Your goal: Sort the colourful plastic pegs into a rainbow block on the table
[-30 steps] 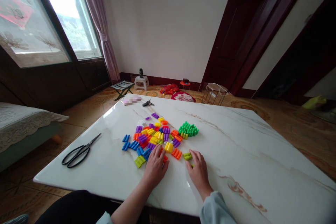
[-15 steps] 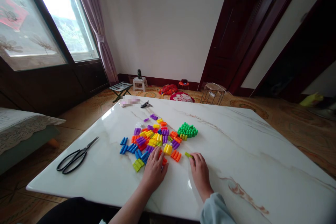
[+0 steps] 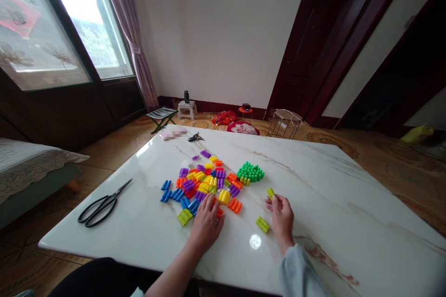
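Between the thumb and fingers of my right hand [image 3: 283,217] is a small lime-green plastic building block [image 3: 271,193], held above the tabletop. Another lime-green block [image 3: 262,224] lies on the table just left of that hand. My left hand [image 3: 207,219] rests palm down with its fingers spread on the near edge of a heap of colourful ribbed blocks [image 3: 200,176]. Orange pieces show beside its fingers and are partly covered by it. A yellow block [image 3: 224,196] and an orange block [image 3: 234,205] lie close to its right. Blue blocks [image 3: 177,194] are at the heap's left.
A cluster of green blocks [image 3: 251,171] sits right of the heap. Black-handled scissors [image 3: 104,204] lie at the left of the white marble-patterned table [image 3: 331,185]. A dark pliers-like tool [image 3: 195,137] and a blurred-out item [image 3: 173,133] are near the far edge. Stools stand beyond.
My right hand has moved right and slightly up, gripping a lime-green block. A lime-green block now shows on the table beside it. My left hand stays on the heap.
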`<act>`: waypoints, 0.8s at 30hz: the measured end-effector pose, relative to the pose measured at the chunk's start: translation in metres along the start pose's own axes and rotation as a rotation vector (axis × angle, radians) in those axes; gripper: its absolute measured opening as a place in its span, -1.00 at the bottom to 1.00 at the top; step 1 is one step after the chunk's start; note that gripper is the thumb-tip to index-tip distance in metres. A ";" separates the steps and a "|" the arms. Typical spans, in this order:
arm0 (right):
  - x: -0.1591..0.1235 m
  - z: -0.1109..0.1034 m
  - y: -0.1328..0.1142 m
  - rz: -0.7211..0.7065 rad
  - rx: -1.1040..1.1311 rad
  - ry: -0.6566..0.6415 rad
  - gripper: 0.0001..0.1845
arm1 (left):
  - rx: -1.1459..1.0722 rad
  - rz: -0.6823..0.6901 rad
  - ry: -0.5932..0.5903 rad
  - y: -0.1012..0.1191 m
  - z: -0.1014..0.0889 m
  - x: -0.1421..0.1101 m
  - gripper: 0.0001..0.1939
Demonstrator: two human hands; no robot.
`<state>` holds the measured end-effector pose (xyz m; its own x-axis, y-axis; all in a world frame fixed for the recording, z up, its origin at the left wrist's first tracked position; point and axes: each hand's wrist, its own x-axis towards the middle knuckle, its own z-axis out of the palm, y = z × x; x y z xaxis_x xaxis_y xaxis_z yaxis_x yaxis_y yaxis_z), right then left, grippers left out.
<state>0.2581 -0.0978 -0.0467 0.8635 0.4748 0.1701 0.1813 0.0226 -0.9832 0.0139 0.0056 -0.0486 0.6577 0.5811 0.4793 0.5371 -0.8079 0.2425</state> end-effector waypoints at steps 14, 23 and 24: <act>0.067 0.032 -0.035 -0.392 -0.937 -0.400 -0.84 | -0.032 -0.015 -0.014 -0.001 0.000 0.001 -0.62; 0.064 0.044 -0.036 -0.470 -1.013 -0.415 -0.85 | -0.048 -0.013 -0.007 -0.001 0.001 0.000 -0.61; 0.065 0.044 -0.035 -0.478 -1.001 -0.407 -0.84 | -0.047 -0.011 -0.004 -0.001 0.001 0.000 -0.62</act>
<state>0.2869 -0.0294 -0.0046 0.4269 0.8549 0.2948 0.8900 -0.3395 -0.3043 0.0136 0.0063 -0.0499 0.6541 0.5905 0.4728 0.5191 -0.8050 0.2872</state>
